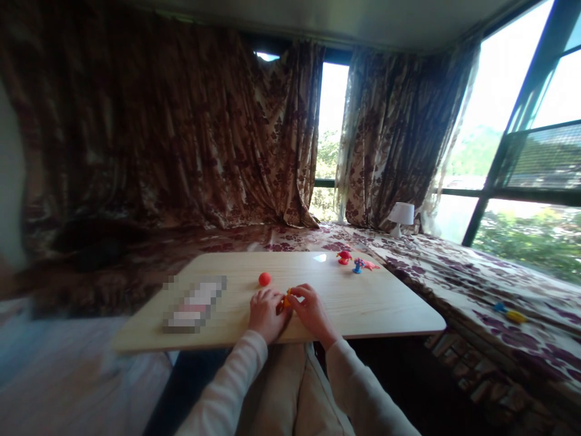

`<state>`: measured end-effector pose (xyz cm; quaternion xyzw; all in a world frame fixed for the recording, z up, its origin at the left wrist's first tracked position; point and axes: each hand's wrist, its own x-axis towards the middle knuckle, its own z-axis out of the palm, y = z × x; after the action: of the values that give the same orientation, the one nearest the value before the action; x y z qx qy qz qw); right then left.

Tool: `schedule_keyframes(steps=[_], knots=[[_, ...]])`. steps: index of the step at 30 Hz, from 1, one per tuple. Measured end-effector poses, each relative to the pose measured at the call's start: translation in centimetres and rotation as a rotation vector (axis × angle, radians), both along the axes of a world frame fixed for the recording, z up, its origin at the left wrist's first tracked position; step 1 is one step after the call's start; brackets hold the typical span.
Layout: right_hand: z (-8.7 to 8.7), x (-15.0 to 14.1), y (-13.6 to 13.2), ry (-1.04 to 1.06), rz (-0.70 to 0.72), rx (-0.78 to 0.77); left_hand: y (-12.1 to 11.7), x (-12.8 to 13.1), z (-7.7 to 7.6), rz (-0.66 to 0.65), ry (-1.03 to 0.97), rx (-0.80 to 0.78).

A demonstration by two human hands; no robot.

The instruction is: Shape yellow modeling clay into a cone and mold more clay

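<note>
Both hands meet over the near edge of a light wooden table [372, 306]. Between them is a small yellow-orange toy piece [286, 298], mostly covered by fingers, so its exact kind is hidden. My left hand [267, 315] is closed around its left side. My right hand [313, 312] pinches it from the right with thumb and fingertips. Just beyond my left hand lies a red ball [264, 278]. Toward the far right of the table stand a red toy figure [344, 258] and a blue toy figure [358, 266], with a flat pinkish-red toy piece [371, 265] beside them.
A blurred-out flat item [195, 306] lies on the table's left. On the flowered cloth ledge to the right are a blue and yellow toy [511, 313] and, farther back, a small white lamp [402, 215]. Patterned curtains [181, 133] hang behind; windows are on the right.
</note>
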<state>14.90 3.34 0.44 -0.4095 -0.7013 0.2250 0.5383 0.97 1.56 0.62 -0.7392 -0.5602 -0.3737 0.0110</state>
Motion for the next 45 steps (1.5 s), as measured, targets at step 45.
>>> schedule_keyframes(steps=[45], knots=[[1.3,-0.1,-0.7,0.166,0.035,0.011,-0.2,-0.2,0.0,-0.046,0.045,-0.019]])
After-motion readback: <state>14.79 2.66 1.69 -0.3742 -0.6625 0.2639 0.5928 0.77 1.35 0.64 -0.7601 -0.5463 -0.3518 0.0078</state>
